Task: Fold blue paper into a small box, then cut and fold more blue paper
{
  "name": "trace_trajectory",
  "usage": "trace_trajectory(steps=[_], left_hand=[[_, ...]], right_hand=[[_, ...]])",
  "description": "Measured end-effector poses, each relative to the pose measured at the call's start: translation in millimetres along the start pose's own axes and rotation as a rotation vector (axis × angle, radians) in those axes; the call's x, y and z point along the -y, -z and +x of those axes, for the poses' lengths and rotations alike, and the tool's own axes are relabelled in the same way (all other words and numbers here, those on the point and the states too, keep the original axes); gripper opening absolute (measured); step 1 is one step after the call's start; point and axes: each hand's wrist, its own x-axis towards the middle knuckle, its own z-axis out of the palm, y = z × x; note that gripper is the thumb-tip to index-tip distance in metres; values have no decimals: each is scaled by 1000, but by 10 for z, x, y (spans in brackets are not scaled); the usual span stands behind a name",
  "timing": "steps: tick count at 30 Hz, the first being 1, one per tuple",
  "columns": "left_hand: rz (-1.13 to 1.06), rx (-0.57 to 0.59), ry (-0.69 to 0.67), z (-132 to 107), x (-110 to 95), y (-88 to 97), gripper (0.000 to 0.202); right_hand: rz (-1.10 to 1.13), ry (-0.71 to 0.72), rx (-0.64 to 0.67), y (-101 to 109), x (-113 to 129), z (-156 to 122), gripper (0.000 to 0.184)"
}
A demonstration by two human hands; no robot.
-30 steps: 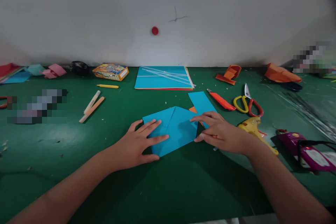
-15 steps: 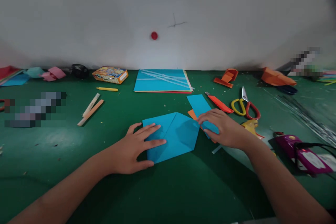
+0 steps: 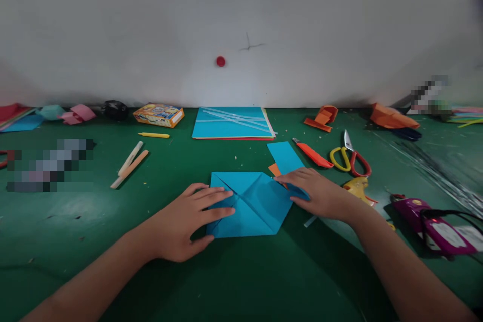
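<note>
A folded sheet of blue paper [image 3: 251,211] with crossing creases and a point toward the right lies flat on the green table [image 3: 241,282]. My left hand [image 3: 188,219] rests on its left part, fingers spread and stretched out. At its upper right edge, my right hand [image 3: 317,193] touches the paper with the fingertips, thumb held apart from the fingers. Under and behind that hand lie a blue paper strip [image 3: 286,157] and an orange paper piece [image 3: 274,169], both partly hidden.
An orange utility knife [image 3: 313,154], scissors [image 3: 349,156], a yellow glue gun [image 3: 356,188] and a purple device with a cable [image 3: 430,226] lie to the right. Stacked paper [image 3: 226,128] and a small box [image 3: 159,114] stand by the wall; two marker-like sticks [image 3: 130,165] lie left.
The folded blue paper has turned slightly clockwise, its near edge now almost level, and its creases show more clearly. Both hands stay on it. The view has tilted up a little.
</note>
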Motion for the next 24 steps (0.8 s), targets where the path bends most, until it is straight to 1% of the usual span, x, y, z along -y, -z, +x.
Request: trace_trajectory(steps=[4,7,10,12,15,17,19,21,24], left_hand=[[25,-65,-37,-7,73,-9,54],[66,-147,-50,-25,197,-30,44],[119,-179,35,-59,332,-48,44],[156,-202,84,-73,365,-51,44],[194,-290,74,-58,273,-59,43],[201,-319,46,-29,158,-78,40],[211,-307,45,3,69,-108,39],[217,-299,86,25,48,-140,37],[212,-317,239,35,129,-176,40]], right_hand=[[11,9,16,10,-1,-15,48],[23,3,32,27,20,-18,49],[58,2,54,49,90,-13,49],[81,27,69,47,168,-7,49],[93,101,96,1,320,11,50],[87,165,115,-45,436,31,48],[77,224,105,-93,552,57,43],[54,263,90,-146,662,85,38],[1,298,48,-245,802,127,33]])
